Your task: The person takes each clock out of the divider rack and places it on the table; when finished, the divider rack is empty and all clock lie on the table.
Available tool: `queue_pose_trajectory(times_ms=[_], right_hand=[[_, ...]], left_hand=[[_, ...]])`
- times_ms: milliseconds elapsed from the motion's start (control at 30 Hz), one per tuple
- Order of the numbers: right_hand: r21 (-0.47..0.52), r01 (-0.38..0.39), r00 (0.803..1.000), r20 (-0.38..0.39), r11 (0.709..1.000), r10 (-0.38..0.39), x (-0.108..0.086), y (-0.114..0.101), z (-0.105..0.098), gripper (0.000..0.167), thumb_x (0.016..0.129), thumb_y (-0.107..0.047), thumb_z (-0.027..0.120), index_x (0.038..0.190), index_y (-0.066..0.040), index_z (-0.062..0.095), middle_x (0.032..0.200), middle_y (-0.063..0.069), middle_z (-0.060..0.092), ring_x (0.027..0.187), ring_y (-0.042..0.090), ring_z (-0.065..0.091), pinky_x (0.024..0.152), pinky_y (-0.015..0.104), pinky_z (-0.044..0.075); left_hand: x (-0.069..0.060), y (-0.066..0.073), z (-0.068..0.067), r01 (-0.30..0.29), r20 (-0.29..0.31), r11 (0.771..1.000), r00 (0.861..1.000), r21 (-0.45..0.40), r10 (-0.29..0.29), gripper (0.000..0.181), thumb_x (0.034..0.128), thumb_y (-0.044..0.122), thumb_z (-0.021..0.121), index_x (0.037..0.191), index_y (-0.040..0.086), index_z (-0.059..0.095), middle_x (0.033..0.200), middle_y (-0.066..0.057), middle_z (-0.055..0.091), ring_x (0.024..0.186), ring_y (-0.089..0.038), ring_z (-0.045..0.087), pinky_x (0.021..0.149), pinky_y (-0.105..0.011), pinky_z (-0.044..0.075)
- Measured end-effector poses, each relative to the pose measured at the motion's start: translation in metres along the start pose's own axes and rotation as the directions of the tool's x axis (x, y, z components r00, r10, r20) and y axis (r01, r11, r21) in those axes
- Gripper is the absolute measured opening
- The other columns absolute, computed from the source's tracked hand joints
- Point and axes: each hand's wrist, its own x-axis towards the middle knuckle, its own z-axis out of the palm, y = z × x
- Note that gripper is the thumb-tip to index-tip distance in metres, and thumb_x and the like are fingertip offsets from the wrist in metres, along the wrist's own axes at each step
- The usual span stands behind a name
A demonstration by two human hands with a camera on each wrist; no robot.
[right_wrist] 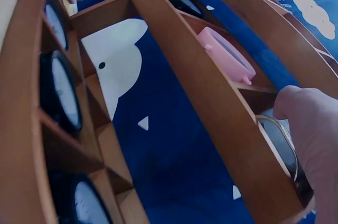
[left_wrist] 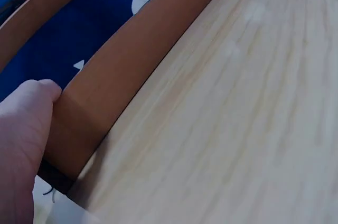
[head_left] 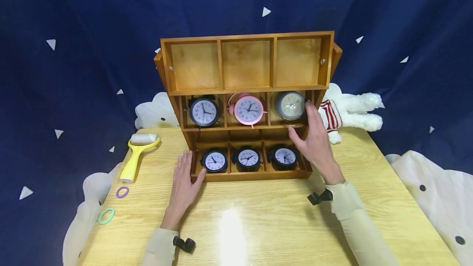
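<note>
A brown wooden display shelf (head_left: 248,91) stands on the table with clocks in its lower two rows. My right hand (head_left: 318,145) is at the right compartment of the middle row, fingers along the side of a grey round clock (head_left: 290,106) and thumb at its lower edge. A gold wire loop on the grey clock (right_wrist: 277,142) shows in the right wrist view. A pink alarm clock (head_left: 249,110) and a black alarm clock (head_left: 204,111) sit left of it. My left hand (head_left: 183,188) rests against the shelf's lower left corner, fingers straight, thumb on the front board.
Black alarm clocks (head_left: 248,159) fill the bottom row. On the left lie a yellow-handled lint roller (head_left: 133,163), a purple ring (head_left: 122,192) and a green ring (head_left: 106,216). A white plush toy (head_left: 351,112) in a striped shirt lies behind the shelf's right side.
</note>
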Motion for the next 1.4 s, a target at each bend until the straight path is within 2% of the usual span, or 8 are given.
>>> queue_pose_trajectory(times_ms=[167, 333, 433, 600, 800, 1000, 1233, 1400], right_hand=[[-0.001, -0.053, 0.998, 0.033, 0.999, 0.053, 0.019, -0.003, 0.006, 0.084, 0.088, -0.032, 0.077, 0.155, 0.004, 0.041, 0.153, 0.027, 0.048, 0.141, 0.04, 0.048, 0.12, 0.05, 0.042], [-0.036, -0.105, 0.993, 0.05, 0.994, 0.107, 0.031, -0.008, 0.01, 0.088, 0.084, -0.028, 0.083, 0.154, 0.005, 0.04, 0.147, 0.031, 0.051, 0.131, 0.045, 0.054, 0.108, 0.06, 0.05], [-0.061, -0.138, 0.988, 0.057, 0.989, 0.142, 0.037, -0.012, 0.01, 0.088, 0.081, -0.024, 0.085, 0.151, 0.008, 0.041, 0.141, 0.035, 0.053, 0.124, 0.049, 0.056, 0.101, 0.064, 0.053], [-0.081, -0.205, 0.973, 0.089, 0.975, 0.212, 0.045, -0.018, 0.01, 0.088, 0.079, -0.022, 0.088, 0.146, 0.012, 0.042, 0.137, 0.037, 0.053, 0.123, 0.051, 0.056, 0.102, 0.065, 0.052], [-0.076, -0.267, 0.958, 0.087, 0.961, 0.273, 0.047, -0.017, 0.014, 0.091, 0.078, -0.025, 0.089, 0.147, 0.011, 0.042, 0.135, 0.034, 0.055, 0.125, 0.049, 0.055, 0.105, 0.064, 0.049], [-0.056, -0.302, 0.952, 0.036, 0.952, 0.304, 0.043, -0.016, 0.021, 0.093, 0.078, -0.029, 0.09, 0.15, 0.007, 0.043, 0.136, 0.032, 0.057, 0.126, 0.048, 0.056, 0.104, 0.064, 0.05], [-0.026, -0.328, 0.944, -0.05, 0.944, 0.326, 0.035, -0.017, 0.03, 0.093, 0.076, -0.029, 0.09, 0.15, 0.004, 0.045, 0.138, 0.031, 0.056, 0.129, 0.046, 0.056, 0.107, 0.063, 0.049], [-0.02, -0.336, 0.94, -0.071, 0.942, 0.334, 0.033, -0.018, 0.036, 0.094, 0.075, -0.03, 0.09, 0.15, 0.005, 0.046, 0.138, 0.031, 0.058, 0.127, 0.046, 0.057, 0.106, 0.062, 0.05]], left_hand=[[-0.004, -0.007, 0.004, 0.098, 0.023, 0.977, 0.995, -0.192, -0.095, 0.099, 0.0997, 0.055, 0.065, 0.169, 0.012, 0.01, 0.174, -0.016, 0.014, 0.159, -0.036, 0.016, 0.129, -0.058, 0.02], [-0.003, -0.012, 0.005, 0.114, 0.009, 0.936, 0.993, -0.333, -0.117, 0.097, 0.0969, 0.048, 0.073, 0.167, 0.009, 0.019, 0.169, -0.014, 0.03, 0.153, -0.035, 0.033, 0.126, -0.055, 0.031], [-0.002, -0.012, 0.006, 0.123, -0.01, 0.923, 0.991, -0.366, -0.136, 0.097, 0.0942, 0.046, 0.077, 0.166, 0.007, 0.025, 0.164, -0.017, 0.039, 0.148, -0.037, 0.042, 0.123, -0.055, 0.036], [-0.001, -0.01, 0.005, 0.144, -0.035, 0.907, 0.984, -0.396, -0.172, 0.096, 0.0894, 0.041, 0.084, 0.163, 0.006, 0.034, 0.158, -0.019, 0.048, 0.142, -0.038, 0.05, 0.12, -0.053, 0.041], [0.001, -0.007, 0.003, 0.177, -0.022, 0.842, 0.976, -0.509, -0.218, 0.091, 0.0866, 0.029, 0.089, 0.161, 0.007, 0.04, 0.157, -0.016, 0.05, 0.139, -0.034, 0.054, 0.115, -0.039, 0.047], [-0.001, -0.009, 0.003, 0.131, -0.075, 0.796, 0.974, -0.591, -0.216, 0.077, 0.0884, 0.015, 0.086, 0.154, 0.001, 0.049, 0.152, -0.022, 0.053, 0.138, -0.038, 0.054, 0.111, -0.022, 0.045], [-0.008, -0.01, 0.005, 0.127, -0.09, 0.794, 0.971, -0.594, -0.223, 0.071, 0.0914, 0.017, 0.084, 0.151, -0.002, 0.051, 0.15, -0.024, 0.054, 0.138, -0.037, 0.054, 0.109, -0.021, 0.044], [-0.011, -0.011, 0.004, 0.139, -0.09, 0.794, 0.968, -0.592, -0.236, 0.073, 0.0904, 0.016, 0.085, 0.151, -0.003, 0.05, 0.15, -0.024, 0.054, 0.138, -0.036, 0.054, 0.108, -0.015, 0.044]])
